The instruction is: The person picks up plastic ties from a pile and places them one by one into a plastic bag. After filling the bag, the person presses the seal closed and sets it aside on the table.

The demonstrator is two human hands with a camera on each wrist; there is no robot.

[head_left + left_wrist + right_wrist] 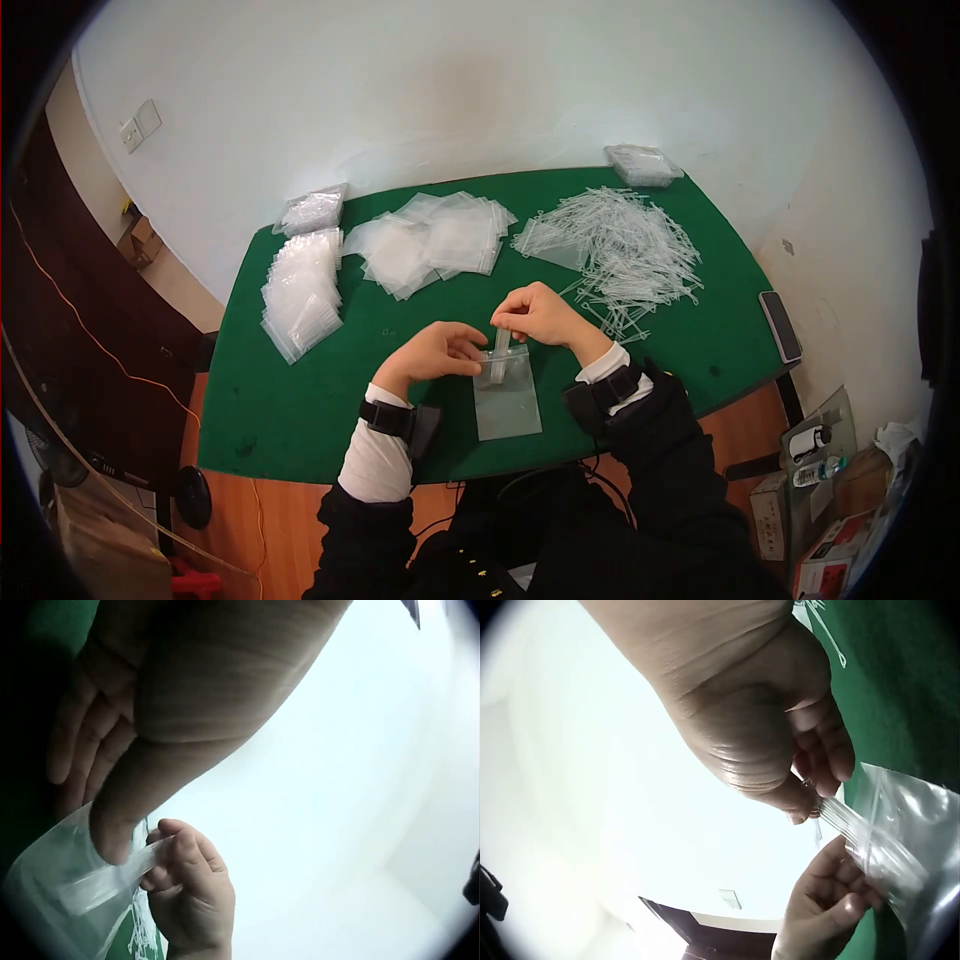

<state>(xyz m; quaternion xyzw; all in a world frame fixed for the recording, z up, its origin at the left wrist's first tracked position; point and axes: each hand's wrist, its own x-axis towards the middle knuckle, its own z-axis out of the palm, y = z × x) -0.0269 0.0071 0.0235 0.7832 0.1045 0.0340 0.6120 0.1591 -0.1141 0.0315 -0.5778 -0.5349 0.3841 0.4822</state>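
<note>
A clear zip bag (510, 412) lies on the green table with its mouth facing away from me. My left hand (432, 355) holds the bag at its mouth, thumb on the near face and fingers behind it in the left wrist view. Between thumb and fingertips, my right hand (545, 316) pinches the upper end of a bundle of thin clear plastic sticks (840, 816). The lower part of the bundle shows through the film, inside the bag. In the head view the right hand is just beyond the bag's mouth.
A heap of loose clear looped sticks (640, 255) lies at the back right, with spread flat bags (430, 240) at the back middle. Filled bags (303, 290) overlap at the left. Wrapped packs (312, 210) stand at the back corners. A phone (780, 326) lies at the right edge.
</note>
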